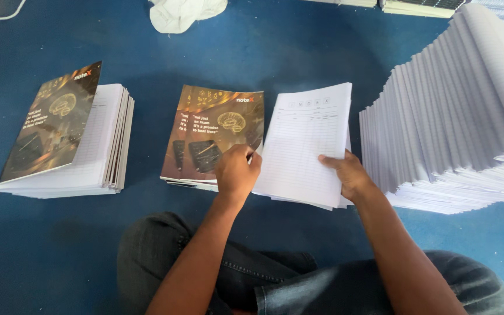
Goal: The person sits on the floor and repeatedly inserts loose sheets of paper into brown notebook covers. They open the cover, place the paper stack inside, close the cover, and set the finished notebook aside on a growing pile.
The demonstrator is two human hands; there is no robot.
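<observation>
White ruled sheets (304, 146) gripped by both hands (237, 171).

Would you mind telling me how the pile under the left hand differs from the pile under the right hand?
The glossy dark printed covers under the left hand are brown-gold with artwork; the white ruled paper sheets under the right hand are plain with faint lines. The cover pile is thinner than the sheet pile. Both lie on the blue floor, similarly sized.
</observation>
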